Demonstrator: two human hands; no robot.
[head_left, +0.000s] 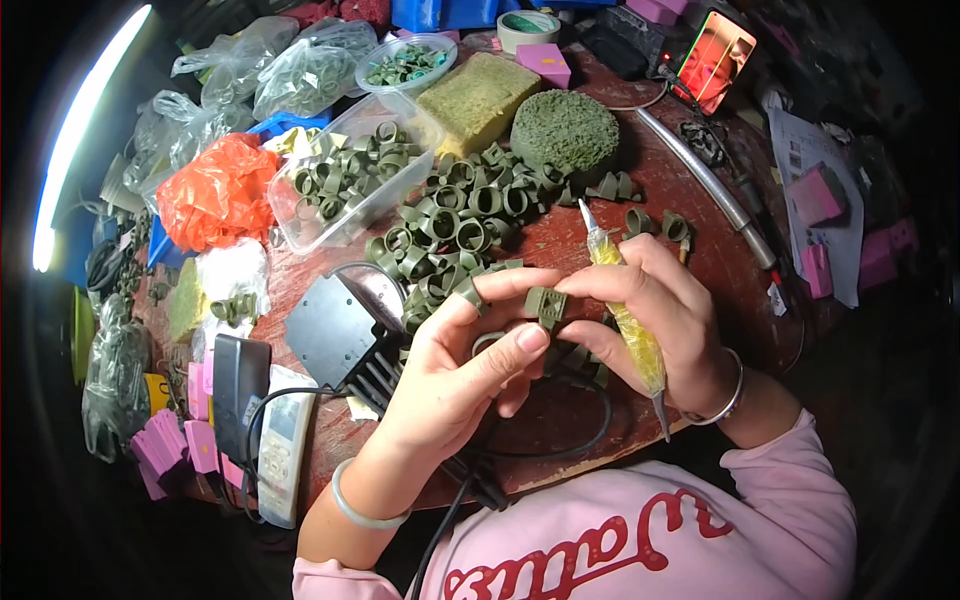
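Note:
My left hand (465,345) is closed, pinching a dark green ring (546,306) with a square patterned top between thumb and fingers. Another green band (469,292) sits around its index finger. Across from it, my right hand (668,310) holds a slim carving tool (626,320), its handle wrapped in yellow. One pale pointed end aims away from me, and a grey metal tip aims back toward me. The right fingertips touch or nearly touch the held ring. Just beyond both hands lies a heap of similar green rings (440,235).
More rings fill a clear plastic box (290,225). Behind stand a yellow-green sponge block (478,100) and a round green pad (565,132). A black device (335,330) with a cable is by my left wrist. A metal handpiece (700,180) and a lit phone (716,62) lie right.

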